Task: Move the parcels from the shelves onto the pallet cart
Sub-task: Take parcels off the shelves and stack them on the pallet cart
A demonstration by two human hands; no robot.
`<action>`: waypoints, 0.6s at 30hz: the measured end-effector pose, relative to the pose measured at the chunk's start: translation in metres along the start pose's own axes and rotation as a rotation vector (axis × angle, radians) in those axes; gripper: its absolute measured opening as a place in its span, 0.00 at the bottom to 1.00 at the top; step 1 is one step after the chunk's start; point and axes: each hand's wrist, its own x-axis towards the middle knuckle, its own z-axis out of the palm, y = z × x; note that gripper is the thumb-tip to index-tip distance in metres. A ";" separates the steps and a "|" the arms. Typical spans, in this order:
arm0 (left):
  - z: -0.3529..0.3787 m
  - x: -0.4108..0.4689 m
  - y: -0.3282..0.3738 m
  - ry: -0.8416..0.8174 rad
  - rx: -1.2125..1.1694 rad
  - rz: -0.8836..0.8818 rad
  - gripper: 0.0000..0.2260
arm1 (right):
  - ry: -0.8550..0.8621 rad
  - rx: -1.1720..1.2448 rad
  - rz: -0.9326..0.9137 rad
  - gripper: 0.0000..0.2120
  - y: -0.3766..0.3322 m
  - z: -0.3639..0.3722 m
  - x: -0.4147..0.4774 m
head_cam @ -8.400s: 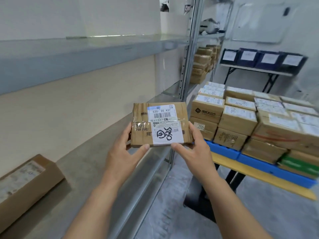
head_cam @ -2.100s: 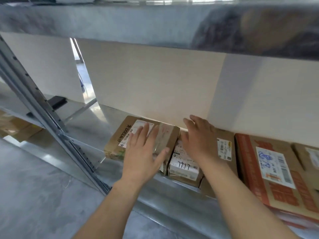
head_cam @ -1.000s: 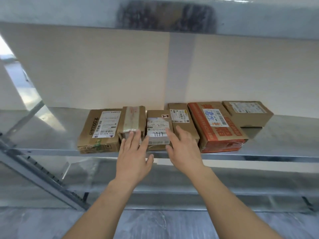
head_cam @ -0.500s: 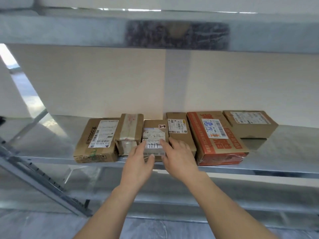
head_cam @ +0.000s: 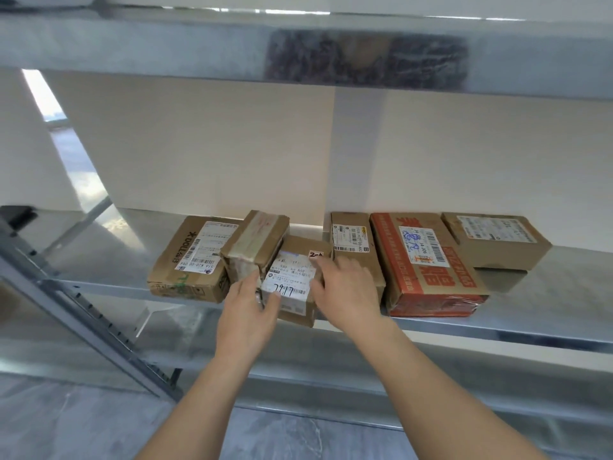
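Both hands close on one small parcel (head_cam: pixel 292 282) from either side. The left hand (head_cam: pixel 247 313) grips its left flank, with the thumb laid across the lower corner of the white label and the fingers tucked along the side. The right hand (head_cam: pixel 345 290) clasps the right edge, its fingers curled over the top near a little tag marked in black pen. The small parcel is brown cardboard and lies on the metal shelf (head_cam: pixel 547 313), skewed a little, with its near end jutting past the shelf's front lip.

Touching it on the left is a taped parcel (head_cam: pixel 255 242), which sits tilted with its far end raised. Its lower left side overlaps a wider brown parcel (head_cam: pixel 195 260) that carries a printed logo and a shipping label. Just right of the right hand lies a narrow brown parcel (head_cam: pixel 350 240), partly hidden by that hand. A red-printed parcel (head_cam: pixel 428 267) wrapped in clear film lies just beside the narrow one, and a plain brown parcel (head_cam: pixel 494 240) sits behind its far right corner.

Behind the row stands a pale back panel (head_cam: pixel 199 144). An upper shelf (head_cam: pixel 166 41) of the same metal runs overhead, and a perforated upright (head_cam: pixel 83 315) slants down at the left to the grey floor (head_cam: pixel 66 423).
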 end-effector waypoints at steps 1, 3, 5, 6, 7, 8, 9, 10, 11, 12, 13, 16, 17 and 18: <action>0.001 -0.003 0.000 0.025 -0.006 -0.048 0.24 | 0.003 0.028 0.025 0.21 0.006 0.000 0.007; 0.005 -0.008 -0.001 0.077 -0.008 -0.109 0.21 | -0.045 0.102 0.051 0.24 0.018 0.002 0.022; 0.008 -0.013 0.001 0.080 -0.014 -0.112 0.15 | -0.116 0.183 0.051 0.28 0.027 0.004 0.034; 0.011 -0.014 0.001 0.068 -0.025 -0.115 0.13 | -0.140 0.210 0.047 0.29 0.030 0.005 0.038; 0.012 -0.014 0.002 0.059 -0.041 -0.113 0.12 | -0.156 0.223 0.040 0.30 0.032 0.006 0.042; 0.014 -0.014 0.002 0.049 -0.054 -0.112 0.11 | -0.169 0.218 0.033 0.30 0.032 0.007 0.044; 0.015 -0.013 0.001 0.050 -0.065 -0.108 0.11 | -0.181 0.209 0.028 0.29 0.033 0.008 0.046; 0.015 -0.012 0.001 0.048 -0.069 -0.112 0.11 | -0.189 0.205 0.027 0.29 0.033 0.008 0.047; 0.015 -0.012 0.001 0.056 -0.076 -0.111 0.11 | -0.192 0.204 0.029 0.29 0.034 0.008 0.049; 0.015 -0.011 0.000 0.059 -0.080 -0.114 0.12 | -0.196 0.202 0.030 0.29 0.034 0.008 0.050; 0.015 -0.011 -0.002 0.062 -0.083 -0.116 0.14 | -0.200 0.197 0.031 0.29 0.034 0.006 0.051; 0.014 -0.011 -0.006 0.047 -0.091 -0.136 0.23 | -0.219 0.158 0.016 0.24 0.032 0.002 0.053; 0.013 -0.012 -0.008 0.037 -0.090 -0.134 0.25 | -0.232 0.149 0.014 0.23 0.030 0.002 0.053; 0.012 -0.012 -0.008 0.021 -0.085 -0.130 0.27 | -0.243 0.144 0.015 0.23 0.029 0.001 0.052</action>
